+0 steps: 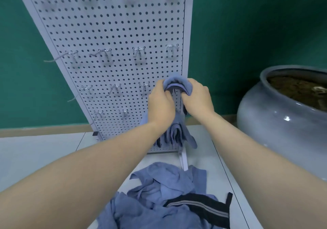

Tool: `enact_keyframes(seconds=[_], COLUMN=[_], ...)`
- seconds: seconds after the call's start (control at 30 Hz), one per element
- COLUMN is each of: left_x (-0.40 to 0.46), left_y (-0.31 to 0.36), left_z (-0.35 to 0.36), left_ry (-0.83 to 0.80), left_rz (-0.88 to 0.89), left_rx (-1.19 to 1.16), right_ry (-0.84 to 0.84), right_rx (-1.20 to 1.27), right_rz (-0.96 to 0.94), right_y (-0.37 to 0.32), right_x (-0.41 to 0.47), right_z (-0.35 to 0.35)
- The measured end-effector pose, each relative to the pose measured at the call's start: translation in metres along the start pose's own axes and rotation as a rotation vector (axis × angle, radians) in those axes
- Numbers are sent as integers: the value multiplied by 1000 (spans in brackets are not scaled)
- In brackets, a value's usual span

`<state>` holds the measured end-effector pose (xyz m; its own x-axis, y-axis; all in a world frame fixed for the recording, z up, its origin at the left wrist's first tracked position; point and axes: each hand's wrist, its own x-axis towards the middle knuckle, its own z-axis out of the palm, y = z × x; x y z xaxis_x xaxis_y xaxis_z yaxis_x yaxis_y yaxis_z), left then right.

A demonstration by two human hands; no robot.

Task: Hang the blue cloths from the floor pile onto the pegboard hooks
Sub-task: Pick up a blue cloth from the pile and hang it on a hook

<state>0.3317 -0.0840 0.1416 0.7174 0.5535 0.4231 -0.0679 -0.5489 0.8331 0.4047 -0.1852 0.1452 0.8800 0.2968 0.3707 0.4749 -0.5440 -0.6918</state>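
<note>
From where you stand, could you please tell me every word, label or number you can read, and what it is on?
None: no text shows anywhere in this view.
The pegboard, the held cloth, the floor pile and the grey pot all bear no lettering.
The dark striped strap in the pile shows stripes only.

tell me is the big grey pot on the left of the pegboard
No, the big grey pot stands on the floor to the right of the pegboard, beside the green wall.

cloths [159,193]: soft matt fabric
pegboard [109,25]: smooth matt painted metal
hooks [139,51]: shiny wire
pot [276,122]: glossy glazed ceramic
</note>
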Motion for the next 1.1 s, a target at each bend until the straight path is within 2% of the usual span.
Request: enact_keyframes(seconds=[0.27, 0.57, 0.8, 0.93, 1.03, 1.1], left_x=[-5, -22, -23, -14, -29, -48], left_y=[-23, -25, -22, -34, -32, -37], left_z=[7, 9, -17, -33, -61, -84], left_ry=[-107, -255, -520, -688, -746, -727], left_rz=[-27, -94, -38, -50, -69, -106], left_rx=[-66, -145, 233, 279, 237, 196], right_ry=[-39, -117, -299, -465, -480, -304], right_rx=[-11, -259, -356, -502, -393, -105], right_rz=[-58, -76, -41, 28, 97, 210], right_y=[15, 25, 19, 13, 13, 11], right_x=[-6, -21, -43, -39, -44, -54], right_z=[4, 31, 23, -9, -24, -27])
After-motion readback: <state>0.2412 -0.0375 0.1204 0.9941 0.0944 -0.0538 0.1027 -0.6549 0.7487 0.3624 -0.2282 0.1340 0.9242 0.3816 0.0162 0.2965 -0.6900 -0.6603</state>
